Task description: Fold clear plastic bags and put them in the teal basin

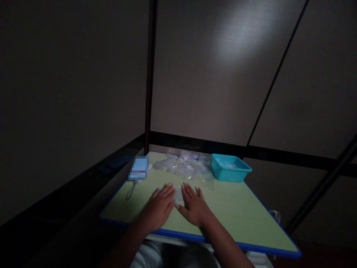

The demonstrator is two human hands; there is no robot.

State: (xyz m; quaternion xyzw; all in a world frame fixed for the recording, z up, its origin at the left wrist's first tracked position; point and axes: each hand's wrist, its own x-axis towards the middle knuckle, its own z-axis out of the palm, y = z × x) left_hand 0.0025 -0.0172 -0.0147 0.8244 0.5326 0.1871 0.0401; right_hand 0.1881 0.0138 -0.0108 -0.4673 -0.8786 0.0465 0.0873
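Note:
Both my hands lie flat on a pale green table point(237, 216) with a blue edge. My left hand point(160, 206) has its fingers stretched out and pressed down. My right hand point(193, 204) lies beside it, fingers spread. Between and partly under the fingertips sits a small clear plastic piece point(179, 193), which both hands touch. Just beyond the hands lies a heap of clear plastic bags point(185, 165).
A teal plastic tub point(230, 167) stands at the far right of the table. A blurred light-blue card with a cord point(138, 169) lies at the far left. Dark wall panels and a vertical pole point(150, 74) rise behind the table.

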